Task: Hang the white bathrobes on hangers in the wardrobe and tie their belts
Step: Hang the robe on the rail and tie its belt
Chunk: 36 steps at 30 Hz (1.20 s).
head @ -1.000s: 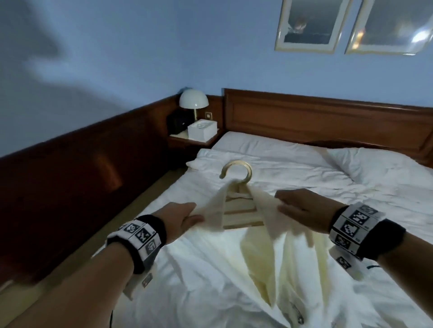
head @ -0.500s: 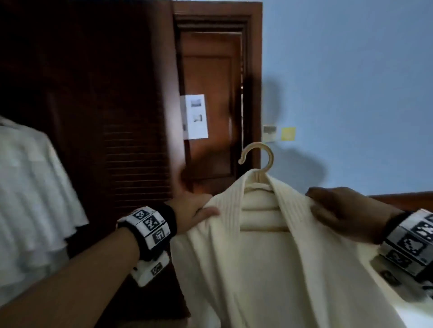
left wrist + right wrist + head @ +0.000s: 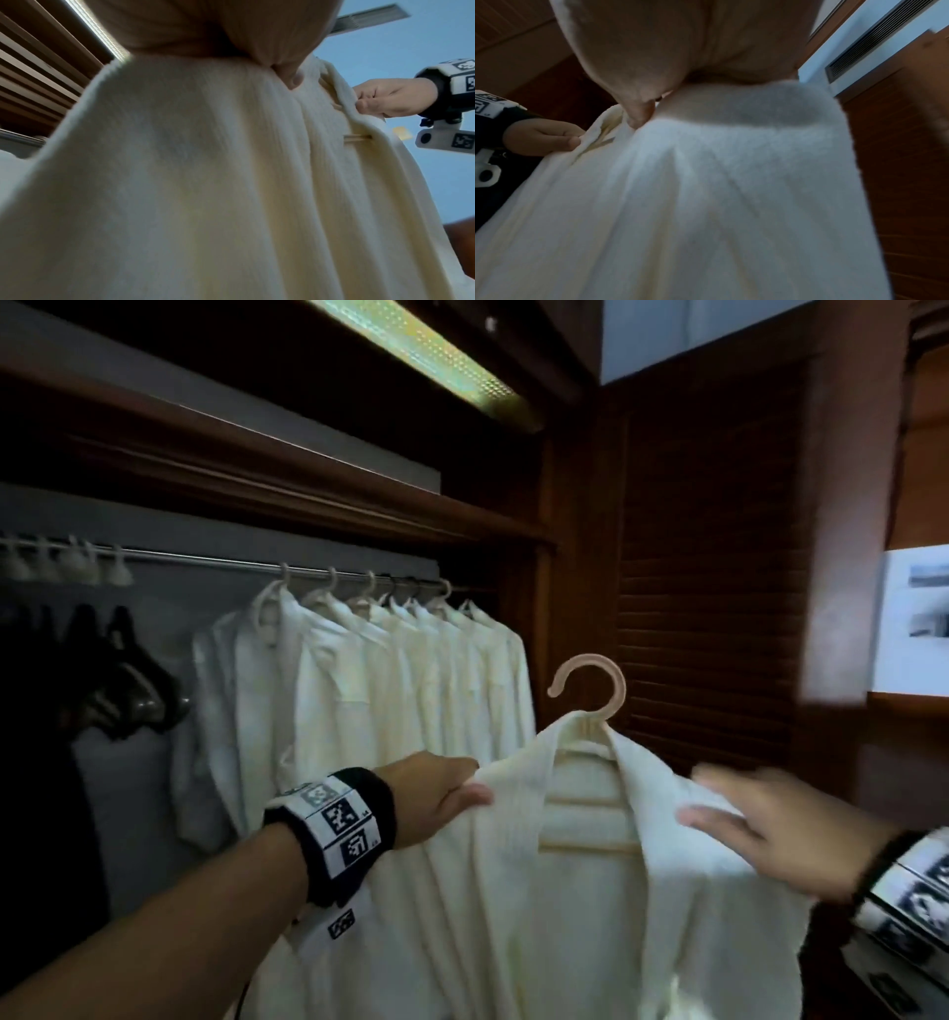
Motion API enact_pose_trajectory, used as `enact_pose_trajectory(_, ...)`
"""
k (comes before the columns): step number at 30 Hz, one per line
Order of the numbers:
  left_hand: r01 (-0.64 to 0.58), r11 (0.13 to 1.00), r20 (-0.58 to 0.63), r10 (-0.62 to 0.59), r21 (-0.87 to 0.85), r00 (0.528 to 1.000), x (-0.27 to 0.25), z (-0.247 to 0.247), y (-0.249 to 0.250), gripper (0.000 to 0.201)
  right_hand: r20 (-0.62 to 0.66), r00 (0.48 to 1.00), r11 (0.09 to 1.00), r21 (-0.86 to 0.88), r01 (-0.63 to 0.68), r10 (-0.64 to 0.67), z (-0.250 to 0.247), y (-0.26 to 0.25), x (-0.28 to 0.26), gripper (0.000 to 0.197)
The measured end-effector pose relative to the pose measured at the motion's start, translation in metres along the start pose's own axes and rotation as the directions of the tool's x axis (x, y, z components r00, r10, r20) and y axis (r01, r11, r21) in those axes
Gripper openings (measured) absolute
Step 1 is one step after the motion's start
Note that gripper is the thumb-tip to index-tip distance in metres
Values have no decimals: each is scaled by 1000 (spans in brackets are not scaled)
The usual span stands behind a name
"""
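A white bathrobe (image 3: pixel 580 891) hangs on a beige hanger (image 3: pixel 590 680), held up in front of the open wardrobe, right of and below the rail (image 3: pixel 205 559). My left hand (image 3: pixel 472 788) grips the robe's left shoulder, thumb on the cloth (image 3: pixel 293 79). My right hand (image 3: pixel 708 803) pinches the right shoulder, as the left wrist view shows (image 3: pixel 370 103). The hanger's hook is free in the air, its opening to the left. The robe (image 3: pixel 731 182) fills both wrist views. Its belt is out of sight.
Several white bathrobes (image 3: pixel 390 670) hang on the right part of the rail. Dark empty hangers (image 3: pixel 118 685) hang at the left. A wooden shelf (image 3: pixel 257 469) runs above the rail, and a louvred wardrobe door (image 3: pixel 708 582) stands right behind the held hanger.
I have turned from the bed past the room door to the wardrobe. The robe on its hanger came up off the bed with me, both hands still on its shoulders.
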<state>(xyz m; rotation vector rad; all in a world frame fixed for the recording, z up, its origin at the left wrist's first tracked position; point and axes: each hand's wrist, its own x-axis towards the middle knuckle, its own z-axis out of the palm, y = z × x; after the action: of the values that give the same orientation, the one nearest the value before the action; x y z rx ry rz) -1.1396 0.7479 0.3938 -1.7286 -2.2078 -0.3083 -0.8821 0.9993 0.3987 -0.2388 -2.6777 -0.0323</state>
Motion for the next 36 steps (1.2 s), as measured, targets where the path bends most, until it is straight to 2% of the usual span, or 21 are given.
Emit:
enact_pose_trajectory(5,202,978,-89,-197,57,976,12,-20,-61,72,-24,990,989,56,137,-136,23,13,125,46)
enact_pose_trajectory(9,409,903,-118,-395,131,911,28,-45,-105,67,-73,958,959,33,280,-277,24,11,217,43)
enact_pose_trajectory(12,570,790,-170,-544,226,821,41,-67,-142,56,-172,921,936,-17,353,-350,20,-11,280,36)
enact_pose_trajectory(15,695,657,-244,-651,292,719,46,-87,-172,27,-328,868,928,-146,343,-372,19,-45,339,31)
enact_pose_trajectory(17,752,587,-257,-709,299,656,45,-98,-191,16,-369,853,929,-149,339,-370,22,-71,374,32)
enact_pose_trajectory(19,803,513,-267,-764,303,588,40,-109,-215,18,-382,835,918,-176,354,-396,26,-98,405,33)
enact_pose_trajectory(21,835,437,-293,-794,333,533,37,-124,-240,31,-386,824,910,-202,363,-415,29,-126,433,33)
enact_pose_trajectory(24,832,376,-307,-802,408,513,37,-149,-272,36,-347,846,915,-168,367,-404,35,-165,473,33)
enact_pose_trajectory(28,819,294,-274,-841,492,467,38,-178,-320,28,-277,876,919,-96,383,-395,44,-225,533,22)
enact_pose_trajectory(31,767,257,-276,-827,588,490,33,-200,-362,30,-289,875,916,-21,401,-390,58,-271,575,21)
enact_pose_trajectory(32,770,243,-287,-828,590,481,32,-208,-376,34,-314,859,909,-28,417,-404,63,-284,588,17)
enact_pose_trajectory(35,793,204,-324,-833,574,448,36,-233,-419,47,-268,875,910,-22,414,-404,78,-318,621,28)
enact_pose_trajectory(36,801,210,-341,-823,560,454,39,-241,-432,50,-235,883,912,-44,409,-407,87,-328,633,31)
